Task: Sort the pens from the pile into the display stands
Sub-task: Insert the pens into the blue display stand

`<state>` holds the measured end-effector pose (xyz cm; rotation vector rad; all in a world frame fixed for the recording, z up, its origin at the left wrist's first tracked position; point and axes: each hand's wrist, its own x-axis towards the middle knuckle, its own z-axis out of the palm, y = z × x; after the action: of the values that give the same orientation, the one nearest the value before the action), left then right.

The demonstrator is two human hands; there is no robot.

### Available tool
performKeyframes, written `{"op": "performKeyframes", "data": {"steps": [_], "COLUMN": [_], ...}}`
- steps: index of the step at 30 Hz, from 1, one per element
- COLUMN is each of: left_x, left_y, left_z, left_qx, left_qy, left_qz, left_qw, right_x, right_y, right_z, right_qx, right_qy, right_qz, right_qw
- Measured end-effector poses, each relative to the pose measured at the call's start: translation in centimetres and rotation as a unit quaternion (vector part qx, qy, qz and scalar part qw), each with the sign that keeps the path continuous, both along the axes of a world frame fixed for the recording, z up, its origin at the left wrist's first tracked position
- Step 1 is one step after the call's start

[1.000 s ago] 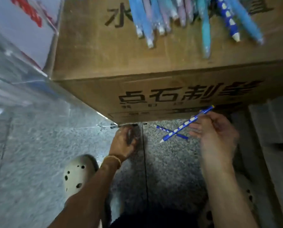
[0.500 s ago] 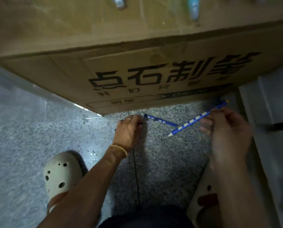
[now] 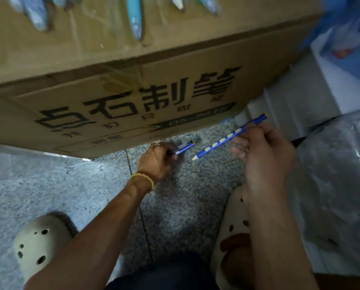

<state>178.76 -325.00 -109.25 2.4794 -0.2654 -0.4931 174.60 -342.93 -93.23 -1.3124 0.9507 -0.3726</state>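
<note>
Left hand (image 3: pixel 157 159) fingers pinch a blue pen (image 3: pixel 183 149) off the floor (image 3: pixel 49 185) by the cardboard box (image 3: pixel 112 91). Right hand (image 3: pixel 263 151) fingers pinch a dotted blue pen (image 3: pixel 223 140), likely collecting strays for sorting.

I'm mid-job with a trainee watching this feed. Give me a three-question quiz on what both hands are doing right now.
1. True or false: the right hand holds a blue pen with white dots.
2. What does the left hand grip? A) a second blue pen B) a strip of tape C) nothing
3. Fill in: the left hand is low over the speckled floor, just in front of the ______.

Key: 1 true; 2 A; 3 cardboard box.
</note>
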Motion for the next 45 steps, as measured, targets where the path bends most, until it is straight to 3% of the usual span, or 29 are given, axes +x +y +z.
{"op": "performKeyframes", "data": {"steps": [3,7,15,19,23,30,34,45], "left_x": [0.1,0.5,1.5,1.6,1.6,2.3,2.0,1.6], "left_y": [-1.3,-3.8,-8.0,-9.6,-10.5,-12.0,-12.9,-13.7], "left_z": [4.7,12.1,25.0,29.3,31.4,32.2,32.5,33.2], "left_qx": [-0.15,-0.299,-0.421,-0.456,-0.453,-0.442,-0.437,-0.438], "left_qy": [0.059,0.109,0.111,0.115,0.12,0.126,0.133,0.134], "left_qz": [0.036,0.008,-0.031,-0.039,-0.035,0.004,0.003,0.018], "left_qw": [0.986,0.948,0.9,0.882,0.883,0.888,0.89,0.889], "right_x": [0.6,1.3,1.5,2.3,2.5,3.2,5.0,7.3], "right_y": [-0.5,-1.6,-7.5,-10.8,-14.3,-17.7,-17.9,-17.7], "right_z": [2.4,7.7,20.9,25.7,25.5,21.2,19.3,16.8], "right_qx": [-0.014,-0.06,-0.212,-0.32,-0.399,-0.396,-0.397,-0.481], "right_qy": [-0.016,-0.062,-0.149,-0.135,-0.066,0.005,0.012,0.001], "right_qz": [-0.007,-0.013,-0.02,0.007,0.017,0.013,0.031,0.114], "right_qw": [1.0,0.996,0.966,0.938,0.915,0.918,0.917,0.869]}}
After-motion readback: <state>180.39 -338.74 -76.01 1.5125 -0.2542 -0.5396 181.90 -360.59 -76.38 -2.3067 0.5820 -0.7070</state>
